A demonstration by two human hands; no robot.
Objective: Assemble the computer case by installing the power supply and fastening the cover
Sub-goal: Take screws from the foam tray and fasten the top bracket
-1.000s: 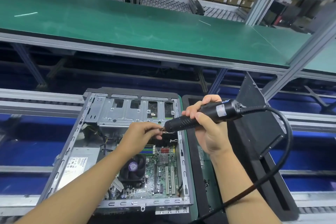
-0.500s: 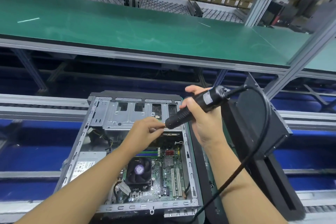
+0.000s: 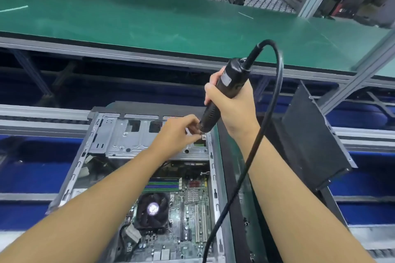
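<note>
Over the case (image 3: 211,157) rim, left hand (image 3: 177,133) seemingly pinches the screwdriver (image 3: 234,73) tip.

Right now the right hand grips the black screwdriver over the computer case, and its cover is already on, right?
No: the head view shows the computer case open, motherboard exposed, no cover on it. The right hand does grip the black screwdriver over it.

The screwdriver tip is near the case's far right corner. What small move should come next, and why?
Probably ease the electric screwdriver down onto the case frame at that corner. The right hand grips it with the tip close to the frame, and the left hand pinches at the tip, seemingly steadying it. I cannot tell whether a screw is there.
</note>
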